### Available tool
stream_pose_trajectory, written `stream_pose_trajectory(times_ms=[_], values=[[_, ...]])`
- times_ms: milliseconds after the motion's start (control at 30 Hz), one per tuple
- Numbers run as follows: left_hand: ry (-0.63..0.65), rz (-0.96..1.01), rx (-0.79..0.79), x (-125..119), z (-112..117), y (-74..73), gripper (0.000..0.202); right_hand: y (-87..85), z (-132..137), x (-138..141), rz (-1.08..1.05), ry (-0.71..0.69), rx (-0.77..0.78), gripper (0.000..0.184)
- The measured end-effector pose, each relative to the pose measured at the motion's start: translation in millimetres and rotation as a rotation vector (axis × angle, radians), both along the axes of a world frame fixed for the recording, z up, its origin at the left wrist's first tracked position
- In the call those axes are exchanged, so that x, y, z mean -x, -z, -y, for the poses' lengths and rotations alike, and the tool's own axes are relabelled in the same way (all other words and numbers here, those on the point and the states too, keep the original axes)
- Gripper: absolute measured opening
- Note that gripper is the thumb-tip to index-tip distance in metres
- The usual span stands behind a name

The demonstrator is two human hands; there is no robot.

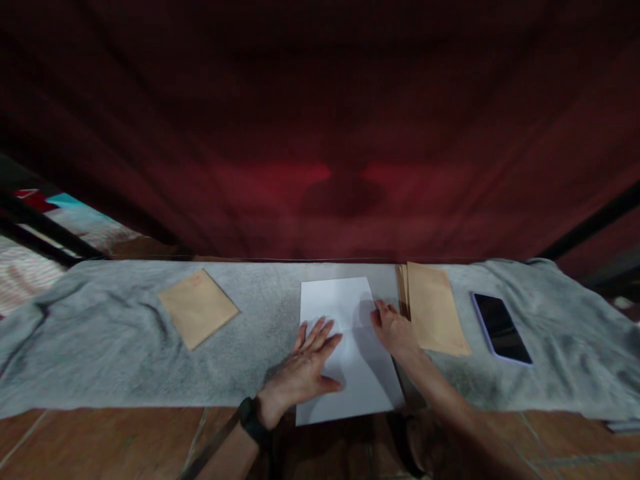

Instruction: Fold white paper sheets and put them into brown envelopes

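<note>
A white sheet of paper (360, 373) lies on the grey cloth, its near edge reaching past the cloth's front, with a faint crease across its middle. My left hand (305, 370), a dark watch on its wrist, rests flat on the left half of the sheet, fingers spread. At the sheet's right edge is my right hand (395, 328), its fingers curled together and touching the paper; whatever may be in them is hidden. Just right of that hand lies a stack of brown envelopes (435, 310). Another brown envelope (199, 309) sits apart on the left, turned at an angle.
A phone (501, 329) with a dark screen and a lilac edge lies right of the envelope stack. The grey cloth (115, 333) covers a long, narrow surface and is wrinkled at both ends. Dark red fabric (340, 133) hangs behind it. Tiled floor (125, 440) shows in front.
</note>
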State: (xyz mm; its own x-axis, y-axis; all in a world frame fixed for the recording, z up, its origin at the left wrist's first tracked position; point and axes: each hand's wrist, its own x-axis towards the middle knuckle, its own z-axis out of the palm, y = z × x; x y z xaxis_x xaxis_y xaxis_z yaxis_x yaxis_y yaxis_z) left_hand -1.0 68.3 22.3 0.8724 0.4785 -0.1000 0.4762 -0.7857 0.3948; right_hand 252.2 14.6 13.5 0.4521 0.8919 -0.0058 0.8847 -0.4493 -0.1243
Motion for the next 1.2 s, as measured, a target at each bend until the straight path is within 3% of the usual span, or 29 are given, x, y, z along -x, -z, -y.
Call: stream_pose_trajectory(times_ms=[133, 233, 433, 667, 767, 933, 1067, 1200], values=[[0.185, -0.028, 0.102, -2, 28, -11.0, 0.106, -0.2, 6, 0, -0.024, -0.023, -0.010, 0.037], [0.201, -0.042, 0.113, -1, 41, -16.9, 0.103, -2.1, 9, 0, -0.054, -0.033, -0.018, 0.037], [0.106, 0.115, 0.169, 19, 28, -37.2, 0.083, 1.6, 7, -13, -0.171, -0.047, -0.058, 0.040], [-0.278, 0.389, 0.182, 41, -6, -50.4, 0.050, 1.3, 0, -36, -0.480, -0.110, -0.062, 0.041], [-0.250, 0.462, 0.164, 36, -6, -49.0, 0.028, -1.1, 0, -36, -0.521, -0.150, -0.068, 0.044], [-0.110, 0.466, 0.038, 22, 4, -46.6, 0.018, -4.8, 11, -41, -0.602, -0.334, -0.088, 0.051], [-0.142, 0.469, 0.011, 19, 5, -48.5, 0.019, -11.6, 33, -43, -0.628, -0.516, 0.014, 0.066], [-0.189, 0.487, -0.008, 18, 6, -47.5, 0.021, -20.9, 53, -34, -0.516, -0.499, 0.048, 0.070]])
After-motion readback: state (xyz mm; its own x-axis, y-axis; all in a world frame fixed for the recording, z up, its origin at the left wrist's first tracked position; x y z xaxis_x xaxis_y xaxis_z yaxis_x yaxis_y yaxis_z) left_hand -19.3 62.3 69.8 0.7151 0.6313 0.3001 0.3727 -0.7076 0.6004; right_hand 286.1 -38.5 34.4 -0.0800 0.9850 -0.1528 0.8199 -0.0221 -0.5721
